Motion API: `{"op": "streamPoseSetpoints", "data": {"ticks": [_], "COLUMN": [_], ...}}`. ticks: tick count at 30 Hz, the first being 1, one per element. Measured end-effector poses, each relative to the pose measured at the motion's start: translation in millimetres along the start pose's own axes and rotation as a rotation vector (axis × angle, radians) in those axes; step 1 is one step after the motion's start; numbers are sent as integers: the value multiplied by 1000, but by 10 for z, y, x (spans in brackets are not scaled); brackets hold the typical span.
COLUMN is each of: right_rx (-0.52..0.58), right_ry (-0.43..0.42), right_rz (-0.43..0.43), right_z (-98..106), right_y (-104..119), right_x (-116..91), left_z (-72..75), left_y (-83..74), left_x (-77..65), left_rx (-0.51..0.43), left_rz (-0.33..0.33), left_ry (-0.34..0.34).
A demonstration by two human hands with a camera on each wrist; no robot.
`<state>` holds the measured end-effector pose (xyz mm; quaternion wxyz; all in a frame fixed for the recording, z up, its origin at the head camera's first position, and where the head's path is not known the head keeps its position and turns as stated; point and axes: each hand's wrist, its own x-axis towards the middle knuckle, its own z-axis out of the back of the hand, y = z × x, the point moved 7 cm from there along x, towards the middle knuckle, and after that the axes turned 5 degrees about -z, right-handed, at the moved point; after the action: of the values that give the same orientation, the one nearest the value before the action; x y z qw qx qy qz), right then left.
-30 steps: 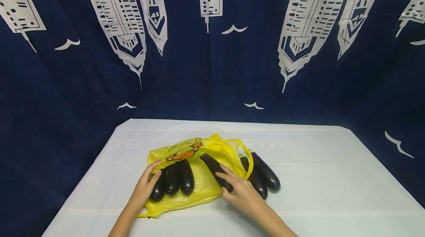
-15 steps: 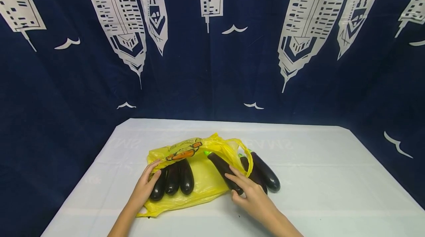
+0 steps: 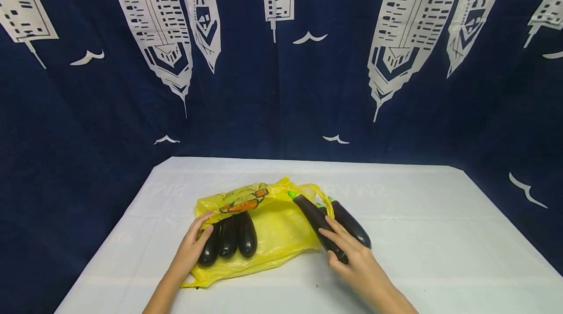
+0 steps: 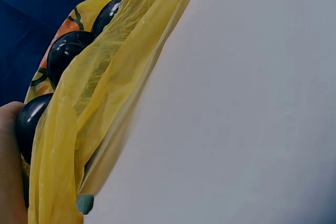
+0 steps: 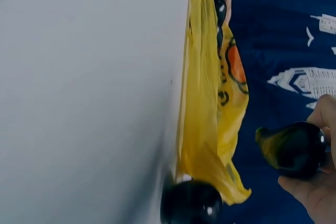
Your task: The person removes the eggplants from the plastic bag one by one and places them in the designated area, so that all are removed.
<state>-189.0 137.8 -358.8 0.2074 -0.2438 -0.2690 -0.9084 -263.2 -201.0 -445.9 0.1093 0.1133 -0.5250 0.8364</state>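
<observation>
My right hand point(image 3: 353, 253) grips a dark purple eggplant point(image 3: 313, 217) near its blunt end, its green stem pointing up and left. This eggplant is raised over the right side of a yellow plastic bag point(image 3: 281, 238). My left hand point(image 3: 193, 241) holds the bag's upper edge at the left, with its thumb beside the nearest of three eggplants point(image 3: 228, 238) lying in the bag's mouth. In the left wrist view their shiny ends point(image 4: 71, 51) show behind the yellow plastic. To the bag's right lies another eggplant point(image 3: 350, 223); one beside it is mostly hidden by the held one.
A white-covered table point(image 3: 440, 236) lies under everything. Behind it hangs a dark blue cloth point(image 3: 281, 109) printed with white buildings and birds. The bag's handle loop point(image 3: 324, 196) stands up at its right end.
My right hand has moved right with the eggplant, bringing it from the bag's mouth to the right side, in front of the other eggplants. My left hand and the bag have stayed put.
</observation>
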Motion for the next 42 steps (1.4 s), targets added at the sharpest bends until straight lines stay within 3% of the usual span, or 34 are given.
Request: {"op": "streamPoseSetpoints", "data": {"ticks": [11, 20, 24, 33, 42], "right_rx": [-62, -144, -157, -146, -110], "right_ry": [-105, -125, -126, -25, 67], "right_rz": [-38, -43, -92, -249, -285], "right_z": [252, 261, 276, 252, 170], "right_y": [-272, -539, -693, -992, -1141], "right_x": [19, 43, 42, 19, -19], "left_z": [17, 14, 10, 2, 1], "left_y": [34, 34, 23, 42, 43], "left_x": [1, 15, 18, 16, 0], "left_rx": [2, -5, -6, -10, 0], "left_rz": [8, 11, 14, 27, 29], "left_ry": [-6, -6, -2, -3, -3]}}
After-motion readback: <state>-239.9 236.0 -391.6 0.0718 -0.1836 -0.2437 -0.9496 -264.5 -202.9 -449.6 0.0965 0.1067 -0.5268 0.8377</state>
